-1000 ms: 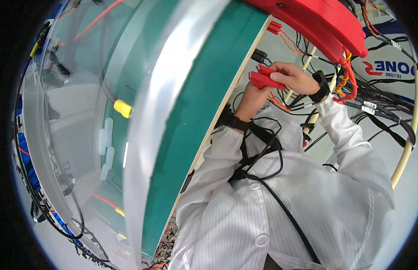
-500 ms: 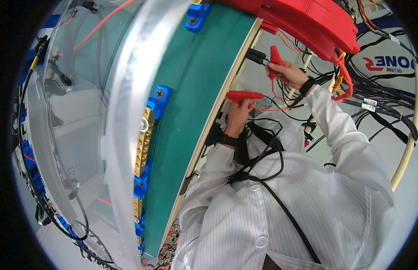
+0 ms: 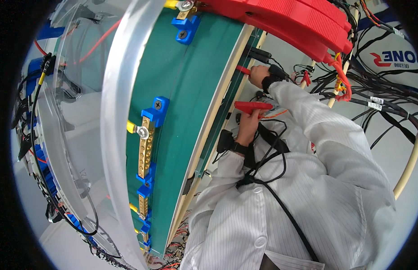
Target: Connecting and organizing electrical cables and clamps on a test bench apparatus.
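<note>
My left hand [image 3: 248, 127] is closed around a red plastic-covered clip [image 3: 253, 106], which lies across the top of my fingers and points left. A thin orange wire [image 3: 276, 114] runs off to the right near its rear end. Beyond it, my right hand [image 3: 259, 75] is closed on a second red clip [image 3: 243, 69]. Only the front end of that clip shows; it reaches the dark strip [image 3: 236, 81] along the side of the green panel [image 3: 186, 99]. My fingers hide the rest, and I cannot tell whether its jaws grip anything. Black bands circle both wrists.
Brass terminal bars [image 3: 145, 150] on blue holders line the panel's left side. A clear curved cover [image 3: 111, 99] stands beyond them. A large red ribbed part [image 3: 294, 22] arches overhead. Black cable bundles [image 3: 353, 83] crowd the right, and a black cord [image 3: 285, 207] hangs over my coat.
My right hand has moved left and slightly down, bringing its red clip to the panel's side. The left hand, still holding its clip, has shifted slightly right and down. The view has shifted.
</note>
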`<move>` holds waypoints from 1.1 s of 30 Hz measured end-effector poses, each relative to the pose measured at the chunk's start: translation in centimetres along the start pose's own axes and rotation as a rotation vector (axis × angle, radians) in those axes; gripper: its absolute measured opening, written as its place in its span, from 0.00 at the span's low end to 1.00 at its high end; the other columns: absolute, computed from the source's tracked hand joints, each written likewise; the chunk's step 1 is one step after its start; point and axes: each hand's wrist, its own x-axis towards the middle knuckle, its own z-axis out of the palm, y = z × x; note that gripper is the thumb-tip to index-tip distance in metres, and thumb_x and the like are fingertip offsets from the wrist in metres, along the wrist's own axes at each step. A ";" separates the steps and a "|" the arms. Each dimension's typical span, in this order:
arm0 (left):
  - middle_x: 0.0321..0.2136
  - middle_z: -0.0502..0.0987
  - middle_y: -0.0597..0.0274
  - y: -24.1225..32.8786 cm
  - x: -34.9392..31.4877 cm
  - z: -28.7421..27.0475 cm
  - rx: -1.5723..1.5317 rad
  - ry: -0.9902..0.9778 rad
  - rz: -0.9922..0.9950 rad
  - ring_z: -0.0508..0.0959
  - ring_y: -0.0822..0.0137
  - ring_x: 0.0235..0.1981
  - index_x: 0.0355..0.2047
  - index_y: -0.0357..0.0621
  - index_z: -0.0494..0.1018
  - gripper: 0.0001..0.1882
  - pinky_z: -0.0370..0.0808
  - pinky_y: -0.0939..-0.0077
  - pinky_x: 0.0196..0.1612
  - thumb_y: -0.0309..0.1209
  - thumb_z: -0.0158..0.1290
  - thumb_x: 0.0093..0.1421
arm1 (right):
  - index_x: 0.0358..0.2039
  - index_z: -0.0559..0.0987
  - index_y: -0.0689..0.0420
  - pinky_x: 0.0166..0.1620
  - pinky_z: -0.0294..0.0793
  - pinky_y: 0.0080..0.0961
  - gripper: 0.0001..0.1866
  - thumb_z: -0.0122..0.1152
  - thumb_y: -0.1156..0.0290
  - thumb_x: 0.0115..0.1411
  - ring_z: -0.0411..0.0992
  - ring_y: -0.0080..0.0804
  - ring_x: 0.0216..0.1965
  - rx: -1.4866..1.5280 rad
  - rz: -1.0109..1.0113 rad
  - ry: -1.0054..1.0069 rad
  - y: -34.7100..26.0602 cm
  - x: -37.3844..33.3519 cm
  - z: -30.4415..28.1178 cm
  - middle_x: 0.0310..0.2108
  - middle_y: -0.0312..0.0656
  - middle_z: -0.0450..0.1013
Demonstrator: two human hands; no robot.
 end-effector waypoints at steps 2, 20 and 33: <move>0.39 0.77 0.60 -0.4 0.0 0.2 0.043 -0.007 -0.001 0.76 0.69 0.41 0.46 0.40 0.69 0.12 0.70 0.75 0.45 0.31 0.43 0.65 | 0.28 0.80 0.59 0.35 0.75 0.42 0.12 0.55 0.65 0.50 0.77 0.48 0.31 -0.067 -0.017 0.100 -0.1 1.1 1.1 0.28 0.53 0.76; 0.44 0.71 0.60 -1.0 5.6 0.9 0.175 -0.037 0.173 0.70 0.68 0.46 0.49 0.39 0.69 0.20 0.66 0.74 0.49 0.39 0.37 0.67 | 0.43 0.72 0.57 0.42 0.68 0.29 0.25 0.57 0.48 0.55 0.70 0.32 0.38 1.271 -0.041 -0.147 5.3 -11.5 -1.5 0.35 0.40 0.71; 0.49 0.69 0.61 -2.0 8.6 -1.4 -0.485 -0.206 -0.153 0.65 0.68 0.53 0.51 0.46 0.64 0.24 0.54 0.54 0.56 0.50 0.38 0.65 | 0.33 0.77 0.64 0.34 0.66 0.17 0.32 0.60 0.41 0.51 0.67 0.20 0.29 1.483 0.267 -0.249 3.4 -10.7 0.3 0.25 0.34 0.69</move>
